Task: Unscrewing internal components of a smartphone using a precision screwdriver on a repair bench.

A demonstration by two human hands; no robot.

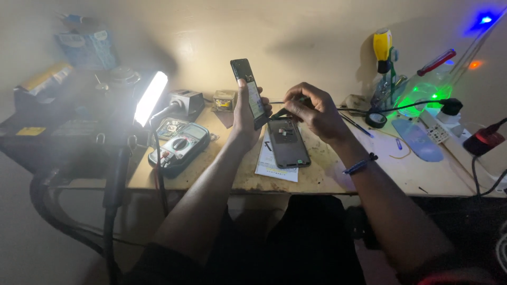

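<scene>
My left hand (244,115) holds a dark phone screen panel (249,91) upright and tilted above the wooden table (327,179). To its right, my right hand (312,110) is closed on a thin dark tool (281,111) whose tip points toward the panel's lower edge. Below both hands a dark opened phone body (288,142) lies flat on a white paper sheet (274,168). A blue band is on my right wrist.
A bright lamp bar (150,97) on a flexible arm shines at the left. A multimeter (179,148) lies beside it. Screwdrivers in a holder (385,63), a tape roll (376,120), a power strip (438,129) and cables crowd the right side.
</scene>
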